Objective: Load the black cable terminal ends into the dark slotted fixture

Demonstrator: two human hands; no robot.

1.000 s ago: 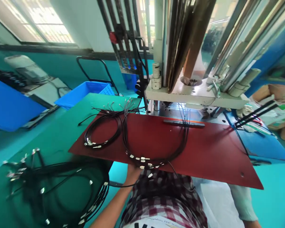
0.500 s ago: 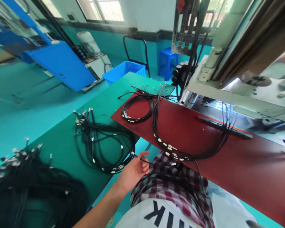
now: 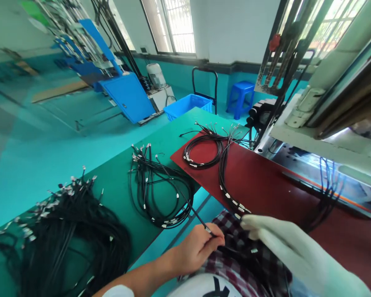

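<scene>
The view has swung left since half a second ago, so I now see more of the green desk (image 3: 117,185) and less of the press (image 3: 324,136) on the right. The red board (image 3: 266,185) still carries its small cable coil (image 3: 204,152) and the larger loop (image 3: 231,194) trailing off its near edge. On the green desk lie a big heap of black cables (image 3: 64,235) at the near left and a looser bundle (image 3: 160,194) in the middle — neither looks disturbed.

What has changed is my hands. My left hand (image 3: 198,247), which hung open a moment ago, is now closed, its fingers (image 3: 214,239) pinched on a single black cable (image 3: 185,202) that runs up into the middle bundle. My gloved right hand (image 3: 284,247) has come into view with its fingers (image 3: 250,222) stretched apart, lying beside the larger loop's metal connectors (image 3: 235,204) — gripping nothing that I can see.

So one cable is picked out, over the checked shirt (image 3: 235,255).
</scene>
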